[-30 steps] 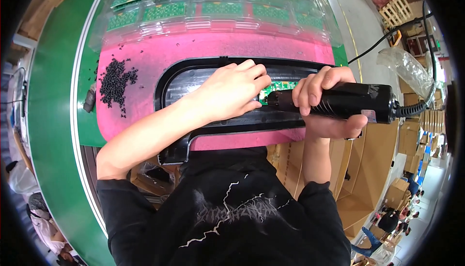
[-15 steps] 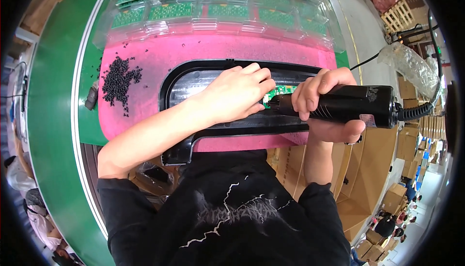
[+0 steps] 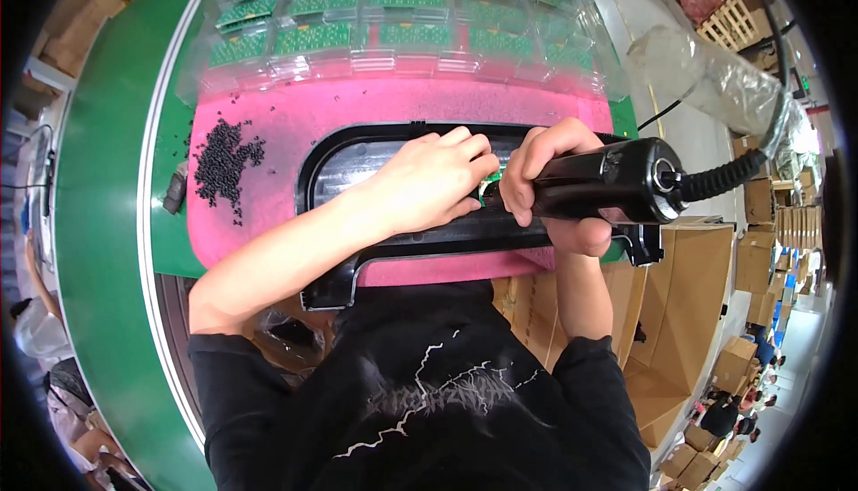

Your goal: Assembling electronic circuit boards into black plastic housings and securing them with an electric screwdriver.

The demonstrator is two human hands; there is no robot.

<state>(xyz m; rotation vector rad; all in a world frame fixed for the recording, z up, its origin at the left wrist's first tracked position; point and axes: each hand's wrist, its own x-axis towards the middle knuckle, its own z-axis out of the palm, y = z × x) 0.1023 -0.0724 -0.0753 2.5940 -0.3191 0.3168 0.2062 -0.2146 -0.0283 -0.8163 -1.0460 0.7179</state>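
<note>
A black plastic housing (image 3: 344,165), long with a raised rim, lies in front of me on a pink mat (image 3: 259,98). My right hand (image 3: 556,183) is wrapped round a black electric screwdriver (image 3: 621,178), its tip pointing left and down into the housing. A small part of a green circuit board (image 3: 488,189) shows between my hands. My left hand (image 3: 438,178) rests over the housing with fingers bent beside the driver's tip. Its fingertips are partly hidden, and what they pinch, if anything, cannot be made out.
A heap of small black screws (image 3: 223,162) lies on the mat's left side. Clear plastic trays (image 3: 407,44) of green boards stand along the back. The driver's cable (image 3: 728,176) runs off to the right. An open cardboard box (image 3: 684,312) stands below right.
My right hand and the screwdriver have moved left, and the driver's rear end now tips up more. The left hand stays in nearly the same place over the housing.
</note>
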